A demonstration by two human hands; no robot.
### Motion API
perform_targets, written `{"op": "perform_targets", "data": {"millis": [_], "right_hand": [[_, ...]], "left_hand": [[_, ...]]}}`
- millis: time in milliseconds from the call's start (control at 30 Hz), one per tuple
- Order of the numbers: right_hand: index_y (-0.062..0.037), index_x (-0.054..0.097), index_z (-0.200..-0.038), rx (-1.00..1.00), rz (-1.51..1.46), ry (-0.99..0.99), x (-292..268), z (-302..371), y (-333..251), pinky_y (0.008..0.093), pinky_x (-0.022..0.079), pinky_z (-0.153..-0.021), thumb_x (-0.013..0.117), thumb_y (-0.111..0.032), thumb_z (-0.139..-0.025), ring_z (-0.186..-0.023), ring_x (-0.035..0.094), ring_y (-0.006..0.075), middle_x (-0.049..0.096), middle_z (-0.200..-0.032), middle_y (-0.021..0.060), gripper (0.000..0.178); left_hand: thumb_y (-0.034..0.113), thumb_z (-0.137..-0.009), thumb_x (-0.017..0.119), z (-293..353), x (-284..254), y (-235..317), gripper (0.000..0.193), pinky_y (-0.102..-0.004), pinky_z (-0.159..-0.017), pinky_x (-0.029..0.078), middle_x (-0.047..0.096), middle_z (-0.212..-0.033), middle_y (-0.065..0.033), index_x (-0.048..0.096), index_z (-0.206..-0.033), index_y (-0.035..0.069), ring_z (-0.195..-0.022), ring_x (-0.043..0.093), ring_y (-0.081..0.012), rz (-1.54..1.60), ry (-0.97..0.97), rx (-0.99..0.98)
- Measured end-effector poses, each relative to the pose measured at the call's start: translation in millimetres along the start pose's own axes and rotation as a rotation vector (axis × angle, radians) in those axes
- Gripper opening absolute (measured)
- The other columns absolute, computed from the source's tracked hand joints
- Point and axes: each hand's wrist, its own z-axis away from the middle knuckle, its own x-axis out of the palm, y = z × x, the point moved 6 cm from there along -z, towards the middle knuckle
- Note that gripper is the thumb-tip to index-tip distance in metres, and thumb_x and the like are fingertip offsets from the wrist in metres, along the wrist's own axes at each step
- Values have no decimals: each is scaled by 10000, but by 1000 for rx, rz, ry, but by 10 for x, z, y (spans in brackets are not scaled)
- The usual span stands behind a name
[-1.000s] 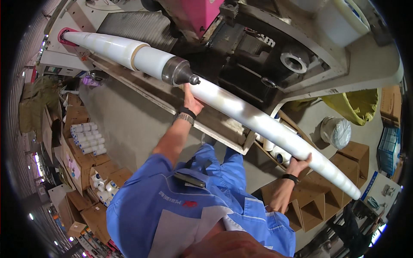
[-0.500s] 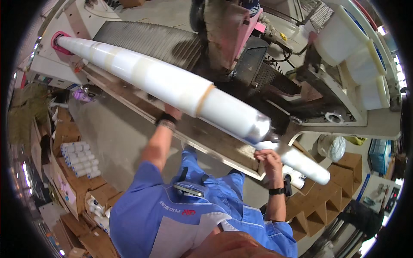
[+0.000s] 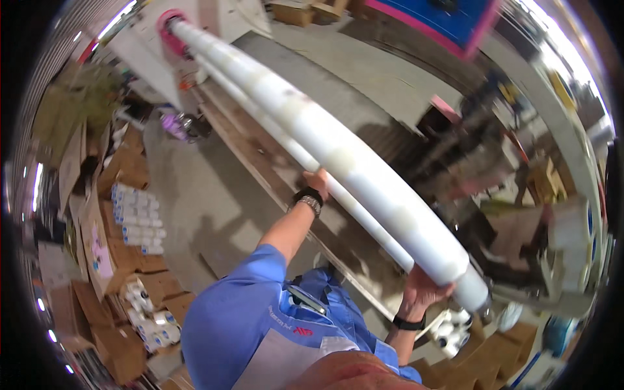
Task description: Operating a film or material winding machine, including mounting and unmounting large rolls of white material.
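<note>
A long thin white tube [image 3: 364, 211] lies along the near side of a thick white roll [image 3: 338, 156], both slanting from far left to near right. My left hand [image 3: 318, 184] is closed around the tube near its middle, its fingers partly hidden behind it. At the tube's near right end, my right hand [image 3: 426, 291] is curled around the end, fingertips close to the thick roll's lower end or touching it. A pink-rimmed round fitting [image 3: 172, 32] surrounds the thick roll's far end.
Under the roll runs a long trough [image 3: 279, 166] with a pale edge. White rolls [image 3: 136, 218] sit by cardboard boxes [image 3: 123, 156] at left. More white rolls [image 3: 452, 333] and boxes stand near right. Blurred machinery [image 3: 468, 149] rises beyond the roll.
The thin tube no longer juts past the thick roll's right end; it now shows along the roll's near side. Both hands moved with it. The view has turned.
</note>
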Motion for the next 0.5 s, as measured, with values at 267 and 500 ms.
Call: {"op": "perform_targets", "data": {"millis": [267, 500], "right_hand": [[-150, 423, -1422, 6, 148, 38, 647, 88, 511, 467, 408, -1063, 680, -590, -730, -1277, 500, 294, 486, -1413, 88, 860], [-119, 440, -1414, -183, 110, 107, 746, -107, 855, 495, 401, -1057, 619, -697, -732, -1310, 470, 302, 521, -1382, 105, 911]], "left_hand": [[289, -877, 664, -1314, -455, 607, 477, -412, -873, 478, 582, -1253, -155, 541, -1209, -32, -1047, 587, -192, 125, 263, -12], [272, -987, 465, -1095, -111, 842, 381, -407, -934, 493, 619, -1239, -150, 575, -1216, -13, -1078, 616, -252, 2, 150, 60]]}}
